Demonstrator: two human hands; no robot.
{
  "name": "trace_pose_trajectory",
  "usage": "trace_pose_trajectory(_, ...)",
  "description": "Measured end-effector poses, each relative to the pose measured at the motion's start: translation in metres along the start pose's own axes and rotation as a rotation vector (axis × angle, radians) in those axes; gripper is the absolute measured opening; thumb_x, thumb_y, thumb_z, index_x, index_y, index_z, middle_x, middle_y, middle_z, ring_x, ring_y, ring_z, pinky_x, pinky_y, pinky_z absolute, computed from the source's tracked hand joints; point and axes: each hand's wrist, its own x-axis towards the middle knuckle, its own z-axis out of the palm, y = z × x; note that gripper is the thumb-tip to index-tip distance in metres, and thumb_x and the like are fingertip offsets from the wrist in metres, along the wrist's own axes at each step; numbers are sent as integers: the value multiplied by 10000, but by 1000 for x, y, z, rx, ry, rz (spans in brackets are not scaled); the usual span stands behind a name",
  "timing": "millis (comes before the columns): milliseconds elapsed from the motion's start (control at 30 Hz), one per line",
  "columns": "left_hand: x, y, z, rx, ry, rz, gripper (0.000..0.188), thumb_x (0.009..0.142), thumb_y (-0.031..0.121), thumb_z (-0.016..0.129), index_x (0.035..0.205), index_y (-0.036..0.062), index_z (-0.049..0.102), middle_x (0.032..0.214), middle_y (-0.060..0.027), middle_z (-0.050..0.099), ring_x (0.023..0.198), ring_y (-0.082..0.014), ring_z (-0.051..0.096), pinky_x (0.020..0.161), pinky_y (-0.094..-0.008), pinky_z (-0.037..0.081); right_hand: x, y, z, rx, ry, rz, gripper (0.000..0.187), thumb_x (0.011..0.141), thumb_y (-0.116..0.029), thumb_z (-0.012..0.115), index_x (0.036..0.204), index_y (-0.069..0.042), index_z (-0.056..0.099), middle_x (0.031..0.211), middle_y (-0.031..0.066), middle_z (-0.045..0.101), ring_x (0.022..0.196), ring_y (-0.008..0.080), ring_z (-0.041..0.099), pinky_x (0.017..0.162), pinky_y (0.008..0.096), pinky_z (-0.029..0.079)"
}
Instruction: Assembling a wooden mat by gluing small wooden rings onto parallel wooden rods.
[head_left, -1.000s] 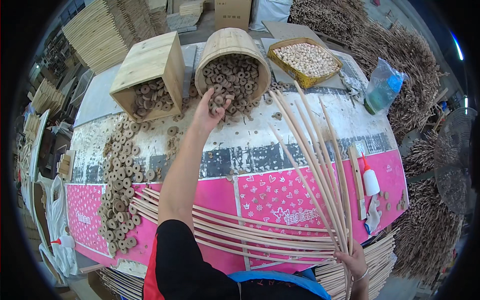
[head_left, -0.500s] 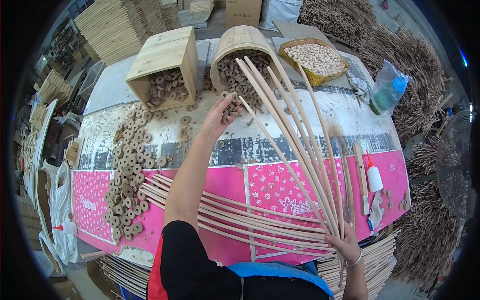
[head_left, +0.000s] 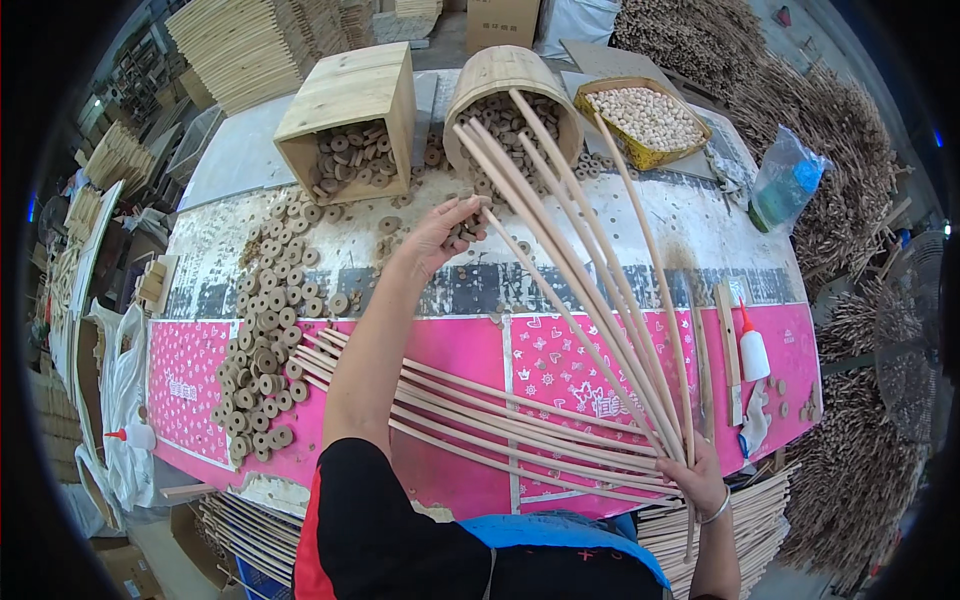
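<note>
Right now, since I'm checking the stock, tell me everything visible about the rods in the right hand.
The rods are long, slim, pale and wood-like. The right hand grips them near their lower ends; they slant up and leftward over the table, fanning toward uneven tips. The lowest tip is at a disc in the left hand; whether it is threaded can't be told.

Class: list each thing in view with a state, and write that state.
Brown ring-shaped discs: loose, many heaped
Square pale wooden box: on its side, discs inside
Round pale wooden bucket: on its side, discs inside
Yellow rectangular basket: upright, filled with small pale beads
Slender pale wooden rods: some held fanned, others lying flat
Left hand: curled around discs
Right hand: gripping rods
</note>
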Motion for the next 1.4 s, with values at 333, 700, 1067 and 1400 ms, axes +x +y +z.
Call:
trace_pose_trajectory(333,-52,-10,24,-164,0,17,241,973,293,694,1029,61,659,878,-30,684,737,-122,683,429,-170,437,25,-41,1,-254,-9,-180,346,850,-89,786,1136,7,618,811,-9,627,658,58,572,565,219,471)
trace_pose_trajectory(700,-147,-24,39,129,208,64,243,995,334,656,1004,93,693,863,15,688,709,-62,628,569,-193,410,91,-85,33,-380,-197,-333,375,862,-71,730,1200,30,603,922,22,646,806,86,598,698,249,497)
trace_pose_trajectory(1067,-166,-3,-52,-338,353,131,445,1079,382,480,1380,59,536,1054,-70,644,795,-171,620,520,-209,431,95,-95,17,-404,-36,-474,393,869,-123,745,1207,30,616,823,-9,563,730,76,519,638,256,452)
trace_pose_trajectory(1400,-118,-24,-43,600,509,301,342,901,346,748,1129,96,699,893,-47,697,734,-199,675,605,-292,511,38,-49,2,-456,4,-256,302,920,-158,695,1147,14,596,837,-33,543,715,42,473,601,218,399)
